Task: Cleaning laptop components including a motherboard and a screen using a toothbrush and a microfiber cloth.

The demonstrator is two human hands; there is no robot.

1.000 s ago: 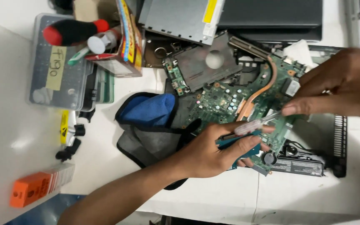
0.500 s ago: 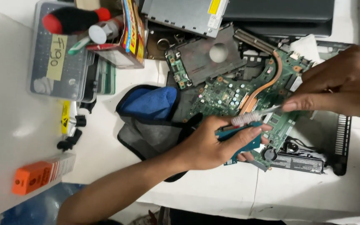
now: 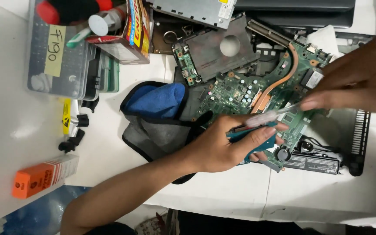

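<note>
White bench (image 3: 109, 165) crowded with repair clutter: dark laptop shell (image 3: 292, 11) at the far edge, clear parts box (image 3: 57, 56) far left, grey-and-blue pouch (image 3: 157, 117) mid-bench, orange box (image 3: 33, 179) near the front left. Green motherboard (image 3: 240, 93) lies tilted across the pouch and a black base tray (image 3: 362, 130), copper heat pipe (image 3: 279, 82) curving over it. Left hand (image 3: 223, 148) has its grip closed around a teal-handled tool (image 3: 251, 132) low on the board. Right hand (image 3: 353, 85) pinches a thin clear-handled tool (image 3: 268, 116), tip hidden by the fingers. Risks, as I judge them: board rests unevenly, so pressing could rock or flex it; a slipped tip could gouge traces or small capacitors (image 3: 249, 89); loose screws could roll off unnoticed; black cables (image 3: 310, 146) beside the board could snag.
</note>
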